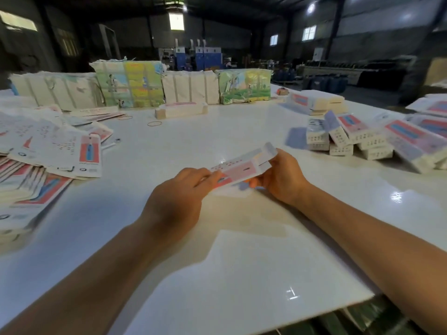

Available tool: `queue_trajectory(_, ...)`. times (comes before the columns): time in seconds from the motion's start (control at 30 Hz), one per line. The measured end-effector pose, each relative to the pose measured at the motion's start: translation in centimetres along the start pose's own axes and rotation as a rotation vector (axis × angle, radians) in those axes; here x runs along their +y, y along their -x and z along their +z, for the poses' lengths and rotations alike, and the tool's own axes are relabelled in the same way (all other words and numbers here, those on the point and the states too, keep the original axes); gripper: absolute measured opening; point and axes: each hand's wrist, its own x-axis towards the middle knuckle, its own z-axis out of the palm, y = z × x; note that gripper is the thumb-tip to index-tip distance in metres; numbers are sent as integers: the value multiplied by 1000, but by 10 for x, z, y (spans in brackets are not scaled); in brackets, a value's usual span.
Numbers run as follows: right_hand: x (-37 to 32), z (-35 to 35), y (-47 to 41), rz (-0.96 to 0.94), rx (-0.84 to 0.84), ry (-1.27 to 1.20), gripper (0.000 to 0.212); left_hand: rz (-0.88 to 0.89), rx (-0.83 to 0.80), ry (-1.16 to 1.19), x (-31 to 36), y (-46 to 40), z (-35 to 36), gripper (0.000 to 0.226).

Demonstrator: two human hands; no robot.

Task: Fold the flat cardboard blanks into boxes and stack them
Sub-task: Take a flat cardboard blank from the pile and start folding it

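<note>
The print on the carton [242, 166] is motion-blurred beyond reading, the left hand [179, 197] covers its near end, the right hand's [281, 177] fingertips vanish beneath it, and the flat blanks [36, 160] run past the left edge.

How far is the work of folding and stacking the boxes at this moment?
Done: folded boxes lie piled at the right of the table. In hand: the left hand and right hand hold one carton in their grip, partly formed. Left: many flat blanks wait at the left.
</note>
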Motion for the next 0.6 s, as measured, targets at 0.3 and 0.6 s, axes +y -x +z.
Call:
queue_trajectory(0.3, -5, 4, 5, 125, -184, 20, 26, -44, -15, -165, -7, -4, 7, 44)
queue_trajectory(0.6, -2, 11, 7, 99, -189, 104, 21, -200, -53, -129, -11, -8, 5, 81)
